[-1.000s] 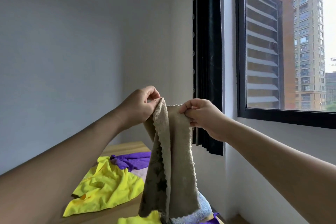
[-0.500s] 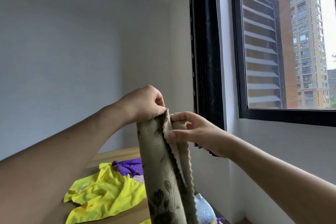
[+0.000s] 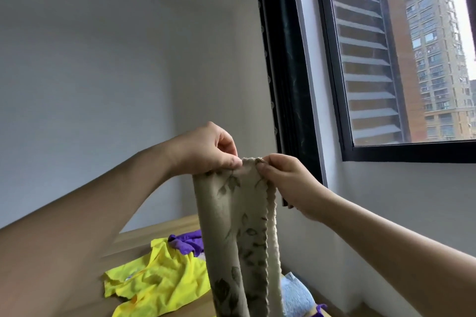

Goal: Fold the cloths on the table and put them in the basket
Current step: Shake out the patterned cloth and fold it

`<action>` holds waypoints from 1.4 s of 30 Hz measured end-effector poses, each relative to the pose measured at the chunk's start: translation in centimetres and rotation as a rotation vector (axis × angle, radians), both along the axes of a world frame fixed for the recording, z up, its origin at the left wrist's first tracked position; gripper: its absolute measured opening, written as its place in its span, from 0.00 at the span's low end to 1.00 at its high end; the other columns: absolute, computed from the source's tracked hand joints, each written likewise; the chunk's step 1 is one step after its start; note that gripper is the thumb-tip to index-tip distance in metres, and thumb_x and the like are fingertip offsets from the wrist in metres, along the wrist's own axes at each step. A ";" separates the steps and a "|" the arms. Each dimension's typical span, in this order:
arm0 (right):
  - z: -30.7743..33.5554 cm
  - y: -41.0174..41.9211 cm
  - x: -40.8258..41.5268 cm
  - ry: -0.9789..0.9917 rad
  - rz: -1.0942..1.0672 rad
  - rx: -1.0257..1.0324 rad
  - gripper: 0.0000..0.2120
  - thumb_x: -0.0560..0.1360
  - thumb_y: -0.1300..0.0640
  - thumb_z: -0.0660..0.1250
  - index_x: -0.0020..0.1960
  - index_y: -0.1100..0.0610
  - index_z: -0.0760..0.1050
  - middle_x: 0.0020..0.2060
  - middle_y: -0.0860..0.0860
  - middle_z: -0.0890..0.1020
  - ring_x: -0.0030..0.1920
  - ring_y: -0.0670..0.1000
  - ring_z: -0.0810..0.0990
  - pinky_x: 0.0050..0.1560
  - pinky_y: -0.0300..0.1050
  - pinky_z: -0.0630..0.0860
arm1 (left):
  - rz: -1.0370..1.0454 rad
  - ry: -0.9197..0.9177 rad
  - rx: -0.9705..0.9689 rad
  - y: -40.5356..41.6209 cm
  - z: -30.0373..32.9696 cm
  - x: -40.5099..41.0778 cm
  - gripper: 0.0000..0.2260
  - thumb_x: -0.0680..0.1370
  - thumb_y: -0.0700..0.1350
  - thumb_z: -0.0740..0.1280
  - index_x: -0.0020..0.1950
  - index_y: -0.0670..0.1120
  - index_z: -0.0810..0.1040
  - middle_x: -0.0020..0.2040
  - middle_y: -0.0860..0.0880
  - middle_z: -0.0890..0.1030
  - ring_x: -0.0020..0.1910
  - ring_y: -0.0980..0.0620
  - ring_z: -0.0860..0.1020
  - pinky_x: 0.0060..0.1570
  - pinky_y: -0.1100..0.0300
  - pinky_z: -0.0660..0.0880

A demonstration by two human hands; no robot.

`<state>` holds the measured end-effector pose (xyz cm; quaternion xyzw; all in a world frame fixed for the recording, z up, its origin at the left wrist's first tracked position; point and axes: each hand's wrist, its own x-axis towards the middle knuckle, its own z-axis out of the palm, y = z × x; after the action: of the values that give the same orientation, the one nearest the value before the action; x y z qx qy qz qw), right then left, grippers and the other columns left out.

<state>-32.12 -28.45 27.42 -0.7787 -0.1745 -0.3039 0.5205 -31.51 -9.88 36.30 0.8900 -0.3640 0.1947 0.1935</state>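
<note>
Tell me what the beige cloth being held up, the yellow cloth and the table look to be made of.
Beige cloth: probably microfibre or terry towelling; nubbly pile, matte, scalloped edge, dark leaf print. Yellow cloth: thin, smooth fabric, perhaps microfibre; it lies in sharp crumples with a slight sheen. Table: light wood or wood-look laminate; pale even tone, too blurred to see grain.

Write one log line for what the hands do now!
left hand: pinches beige cloth | right hand: pinches it | cloth: hanging above table

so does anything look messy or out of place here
Nothing looks damaged. The yellow cloth and purple cloth lie crumpled and unfolded on the table; both hands pinch the beige cloth up in the air.
</note>
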 end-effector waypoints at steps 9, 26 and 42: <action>1.9 -3.2 -1.7 0.154 0.135 0.208 0.16 0.76 0.61 0.61 0.30 0.55 0.64 0.25 0.49 0.64 0.25 0.47 0.62 0.24 0.38 0.60 | -0.253 0.332 0.181 0.6 -3.4 0.3 0.09 0.70 0.54 0.71 0.40 0.49 0.86 0.55 0.53 0.76 0.55 0.53 0.78 0.63 0.50 0.73; 3.6 -5.2 -2.7 0.076 0.209 0.260 0.10 0.79 0.67 0.60 0.41 0.58 0.73 0.29 0.49 0.73 0.28 0.45 0.69 0.29 0.35 0.69 | -0.632 0.414 -0.431 -1.2 -1.6 -2.7 0.05 0.65 0.49 0.67 0.37 0.48 0.75 0.36 0.52 0.74 0.42 0.51 0.69 0.51 0.49 0.60; 1.5 2.5 3.3 0.236 0.021 -0.088 0.17 0.79 0.59 0.51 0.30 0.55 0.59 0.23 0.46 0.63 0.23 0.44 0.62 0.23 0.34 0.63 | 0.495 -0.709 0.344 3.9 -4.8 5.4 0.06 0.75 0.46 0.56 0.51 0.50 0.69 0.47 0.48 0.79 0.58 0.46 0.69 0.67 0.48 0.53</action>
<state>-28.79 -25.94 28.87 -0.8293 -0.1333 -0.1969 0.5057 -26.16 -5.97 31.55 0.8477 -0.2114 0.4642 -0.1457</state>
